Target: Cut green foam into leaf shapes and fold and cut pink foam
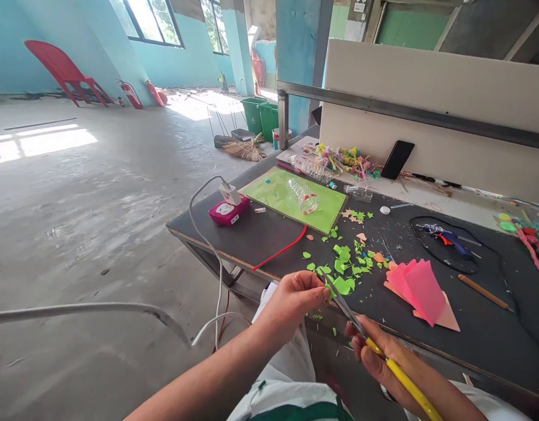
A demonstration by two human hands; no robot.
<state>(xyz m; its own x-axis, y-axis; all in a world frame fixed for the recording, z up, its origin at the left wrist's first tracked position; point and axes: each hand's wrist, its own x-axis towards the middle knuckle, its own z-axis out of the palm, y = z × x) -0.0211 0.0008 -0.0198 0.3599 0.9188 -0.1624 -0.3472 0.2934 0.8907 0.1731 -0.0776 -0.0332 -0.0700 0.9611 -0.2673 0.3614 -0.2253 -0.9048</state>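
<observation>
My left hand (pixel 298 301) is closed in a pinch near the table's front edge, holding a small piece of green paper (pixel 329 290) at the fingertips. In my right hand (pixel 398 356) are yellow-handled scissors (pixel 349 314), their blades pointing up and left to the green piece. Whether the blades are parted is hard to make out. Just beyond both hands lie many green paper scraps (pixel 343 252) on the dark table. Right of them rests a stack of pink paper sheets (pixel 421 291) over peach ones.
A green board (pixel 269 196) bears a clear plastic bottle piece (pixel 301 194). Left of it stands a pink power box (pixel 229 210) with a plugged charger and white cable. Toward the right are a blue glue gun (pixel 459 247), a brown stick (pixel 484 292) and a leaning phone (pixel 397 159).
</observation>
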